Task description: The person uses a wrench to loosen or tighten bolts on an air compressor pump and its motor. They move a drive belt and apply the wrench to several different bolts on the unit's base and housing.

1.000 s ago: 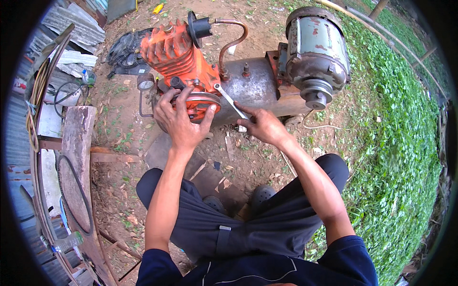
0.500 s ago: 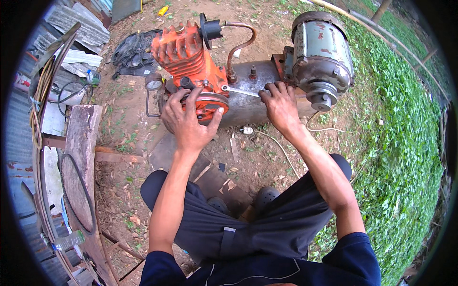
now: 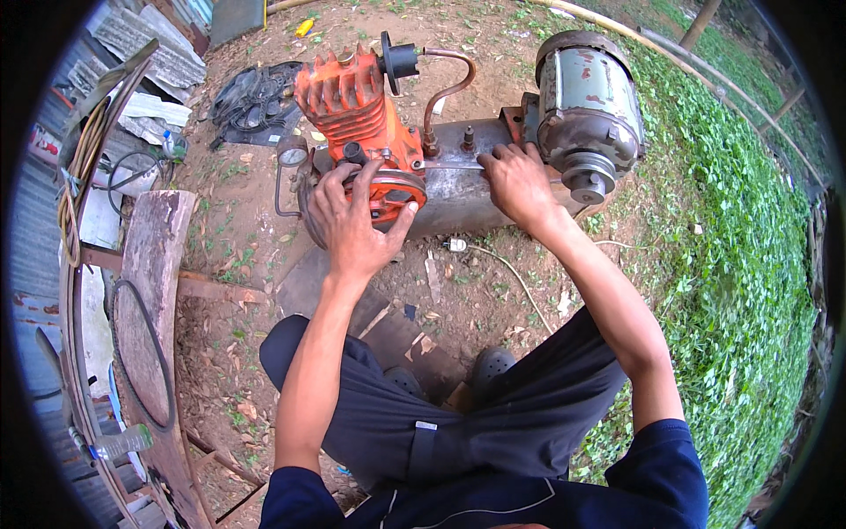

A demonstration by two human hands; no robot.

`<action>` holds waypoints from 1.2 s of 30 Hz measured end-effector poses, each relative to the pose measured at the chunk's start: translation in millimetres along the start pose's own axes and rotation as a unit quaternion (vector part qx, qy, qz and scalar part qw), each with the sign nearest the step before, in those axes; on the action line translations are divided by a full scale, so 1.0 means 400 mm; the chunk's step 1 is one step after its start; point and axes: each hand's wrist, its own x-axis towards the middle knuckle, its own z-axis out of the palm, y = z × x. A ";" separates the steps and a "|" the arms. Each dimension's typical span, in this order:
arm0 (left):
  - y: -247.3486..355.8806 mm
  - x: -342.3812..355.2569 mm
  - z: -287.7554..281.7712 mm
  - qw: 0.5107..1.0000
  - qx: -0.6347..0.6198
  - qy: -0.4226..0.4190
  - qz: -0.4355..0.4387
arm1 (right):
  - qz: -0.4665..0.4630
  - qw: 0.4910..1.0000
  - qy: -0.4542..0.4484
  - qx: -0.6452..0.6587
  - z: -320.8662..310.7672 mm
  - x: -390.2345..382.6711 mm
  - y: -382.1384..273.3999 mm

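At the left there was a weathered wooden plank [image 3: 154,231], with a clear bottle [image 3: 125,443] near its lower part. Grey corrugated sheets [image 3: 152,48] were piled farther up. A small yellow object [image 3: 305,27] lay on the brown soil [image 3: 216,348]; green grass [image 3: 731,335] grew at the right.

We look out from the person's head, through the left of two fisheye cameras worn side by side. Our view tips steeply down and a little forward, with the orange pump [image 3: 359,115] ahead of us, near enough for the left hand [image 3: 357,238] to touch. On our side of the pump, the dark trousers [image 3: 476,441] lie closer below us; the grass [image 3: 731,326] to its right curves away toward our round black rim.
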 end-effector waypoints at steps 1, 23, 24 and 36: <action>-0.001 -0.002 0.000 1.000 -0.002 -0.003 0.002 | 0.016 0.999 -0.020 0.041 -0.024 0.005 -0.011; -0.011 -0.004 0.020 1.000 0.006 0.015 0.020 | 0.262 0.603 -0.067 0.751 0.188 -0.115 -0.327; -0.013 -0.005 0.020 1.000 0.006 0.014 0.019 | 0.263 0.576 -0.056 0.772 0.191 -0.107 -0.348; -0.017 -0.005 0.006 1.000 0.010 -0.018 0.020 | 0.326 0.590 0.019 0.738 0.190 -0.088 -0.424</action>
